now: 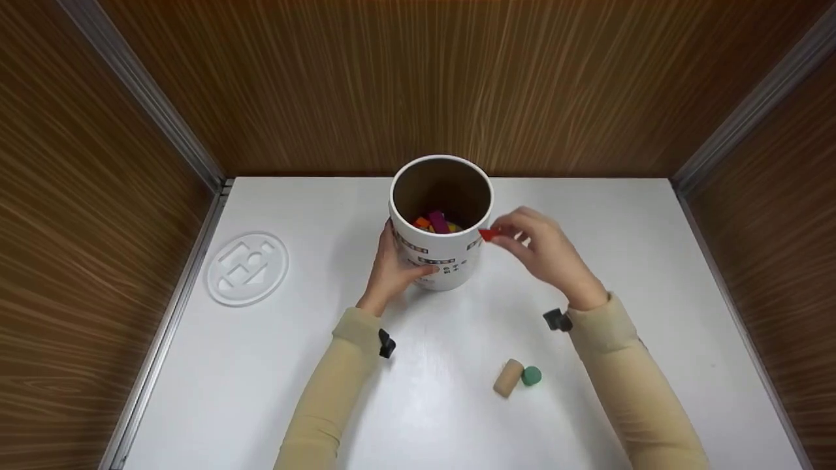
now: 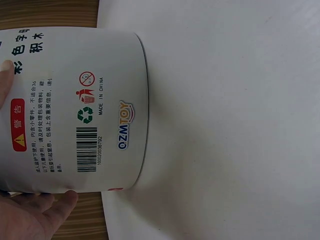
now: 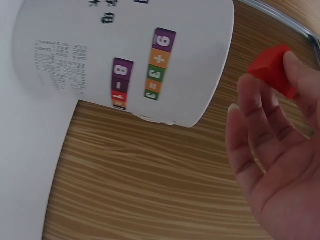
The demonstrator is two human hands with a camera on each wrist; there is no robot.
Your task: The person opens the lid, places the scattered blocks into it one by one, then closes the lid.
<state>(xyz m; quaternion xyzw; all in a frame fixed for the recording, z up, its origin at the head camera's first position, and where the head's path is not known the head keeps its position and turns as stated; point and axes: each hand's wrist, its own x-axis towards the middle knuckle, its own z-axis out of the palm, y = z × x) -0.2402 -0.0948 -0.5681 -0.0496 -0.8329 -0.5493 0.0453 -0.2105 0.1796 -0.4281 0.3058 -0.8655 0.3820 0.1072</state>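
Observation:
A tall white canister printed with coloured number blocks stands upright at the back middle of the table. Several coloured blocks lie at its bottom, purple and orange among them. My left hand grips the canister from its left side, thumb across the front and fingers round behind. In the left wrist view the canister's label shows a barcode. My right hand pinches a red block with slanted faces between thumb and fingertips. It is held beside the canister's right rim, outside the opening.
A tan wooden cylinder and a green round block lie side by side at the front right. On the left is a white disc with cut-out shapes. Wood-grain walls enclose the table at back and sides.

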